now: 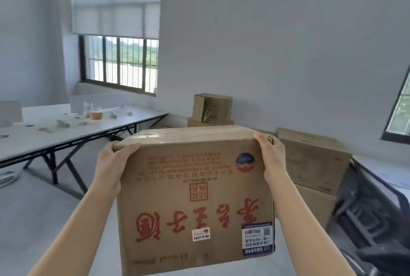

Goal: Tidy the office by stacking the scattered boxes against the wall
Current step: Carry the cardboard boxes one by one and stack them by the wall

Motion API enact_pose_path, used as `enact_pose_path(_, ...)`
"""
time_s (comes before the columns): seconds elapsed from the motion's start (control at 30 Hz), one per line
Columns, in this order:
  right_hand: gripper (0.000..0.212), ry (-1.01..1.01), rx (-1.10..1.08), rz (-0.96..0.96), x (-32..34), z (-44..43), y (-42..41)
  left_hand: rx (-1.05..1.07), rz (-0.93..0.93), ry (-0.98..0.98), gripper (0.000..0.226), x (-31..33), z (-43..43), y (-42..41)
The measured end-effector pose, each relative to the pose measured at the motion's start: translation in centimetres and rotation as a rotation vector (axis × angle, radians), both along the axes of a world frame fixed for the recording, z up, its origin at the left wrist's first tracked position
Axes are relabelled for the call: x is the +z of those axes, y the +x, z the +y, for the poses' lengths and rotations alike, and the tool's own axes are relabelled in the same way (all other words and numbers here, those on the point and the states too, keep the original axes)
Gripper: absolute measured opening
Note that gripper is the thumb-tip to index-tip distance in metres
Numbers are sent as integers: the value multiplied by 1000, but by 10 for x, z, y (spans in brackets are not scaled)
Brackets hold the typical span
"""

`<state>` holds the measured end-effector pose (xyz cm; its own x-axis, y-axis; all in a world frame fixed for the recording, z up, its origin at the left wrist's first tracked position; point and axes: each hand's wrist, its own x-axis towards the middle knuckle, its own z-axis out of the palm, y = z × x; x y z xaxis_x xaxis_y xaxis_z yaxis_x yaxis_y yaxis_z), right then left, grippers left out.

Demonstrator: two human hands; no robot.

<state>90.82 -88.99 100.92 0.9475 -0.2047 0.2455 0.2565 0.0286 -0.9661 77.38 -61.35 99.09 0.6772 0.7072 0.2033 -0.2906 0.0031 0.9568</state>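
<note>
So here's my view: I've got a big cardboard box [195, 198] dead centre in the lower half of the frame, held up in front of me. My left hand [111, 164] is clamped on its upper left corner with the fingers hooked over the top edge. My right hand [271, 155] is wrapped round the upper right corner the same way. So the hands are well apart, one per side, both gripping the box. The red print on the near face is upside down. There's a white barcode sticker [200, 234] and a blue label [257, 239] near the bottom right of that face, and the top seam is taped.

Behind it, mid-frame, a small box with an open flap [213, 108] sits on a flatter box [199, 123], both close up to the grey wall [266, 42]. Right of my box there's another stack, a brown box [310, 158] on top of a lower box [315, 204]. Can't tell if those touch the wall. A black mesh chair [366, 209] fills the lower right corner, just beside that stack.

On the left is a long white worktop [44, 140] on black legs, with a tape roll [95, 114], a glass [87, 104] and small bits I can't make out. There's a window [119, 64] with a half-drawn blind [115, 2] upper left.
</note>
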Motion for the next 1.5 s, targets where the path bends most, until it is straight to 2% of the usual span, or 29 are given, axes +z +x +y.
enact_pose_path(0.07,25,-17,-32,22,-4,13,14,-17,14,6,24,0,16,18)
enact_pose_path(0.2,39,-46,-78,89,-24,38,35,-48,55,-7,32,-15,46,55)
enact_pose_path(0.43,35,-78,-185,191,-56,47,69,-157,135,-56,46,-43,65,121)
enact_pose_path(0.6,40,-97,-240,219,-64,39,119,-222,187,-65,38,-54,58,179)
enact_pose_path(0.7,42,-96,-253,217,-67,35,163,-243,202,-65,40,-58,55,226)
enact_pose_path(0.9,43,-42,-245,211,-80,29,273,-220,184,-16,23,-54,47,334)
enact_pose_path(1.0,46,-31,-232,215,-87,33,332,-192,180,-4,30,-57,49,387)
enact_pose_path(1.13,45,-37,-193,242,-102,53,400,-142,209,-35,51,-74,65,442)
enact_pose_path(1.5,46,-100,-156,366,-149,145,577,-115,296,-101,55,-131,153,612)
